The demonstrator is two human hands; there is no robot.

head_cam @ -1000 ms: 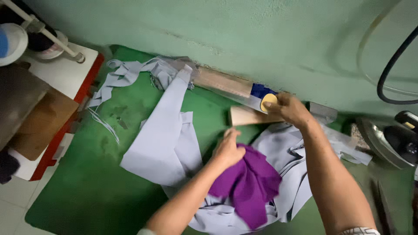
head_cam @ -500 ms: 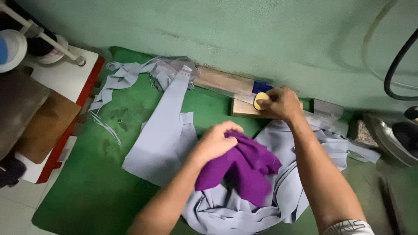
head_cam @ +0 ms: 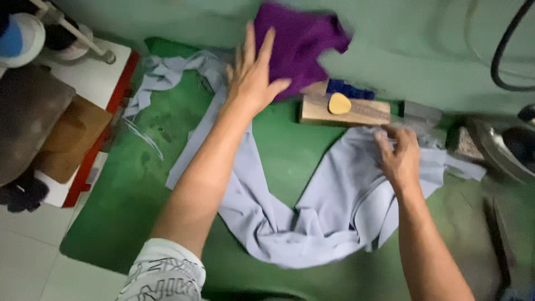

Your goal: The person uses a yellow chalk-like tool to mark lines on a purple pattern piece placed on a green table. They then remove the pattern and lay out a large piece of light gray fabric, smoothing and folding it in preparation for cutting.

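**A:** What lies nearest the person?

**B:** A patterned white sleeve (head_cam: 164,273) on the left arm. Just beyond it the pale lavender-grey garment (head_cam: 312,217) sprawls over the green counter (head_cam: 122,212), rumpled, bunched at the near edge, with one long strip running up and left toward a twisted tail of the same cloth.

**A:** And the right hand?

**B:** The right hand (head_cam: 397,156) rests on the garment's right part, its grip clenched on a fold of the grey fabric, fingers curled and pinching the edge. The cloth there shows seams and a curved hem.

**A:** What does the left hand do?

**B:** The left hand (head_cam: 252,75) reaches farther out, grip released, fingers spread flat. Its fingertips touch the purple cloth (head_cam: 298,47), which lies crumpled at the far side, partly over the pale green surface behind the green cover. It is deep violet, soft and blurred.

**A:** Anything between the hands?

**B:** A wooden block (head_cam: 345,111) sits just beyond the garment, with a yellow chalk piece (head_cam: 339,103) on top and a dark blue scrap (head_cam: 348,89) touching its far edge.

**A:** And off to the sides?

**B:** On the left, a white stand with a red edge (head_cam: 114,95) holds a brown board (head_cam: 72,136). At the far right, a metal iron (head_cam: 504,147) rests near a black cable (head_cam: 501,50).
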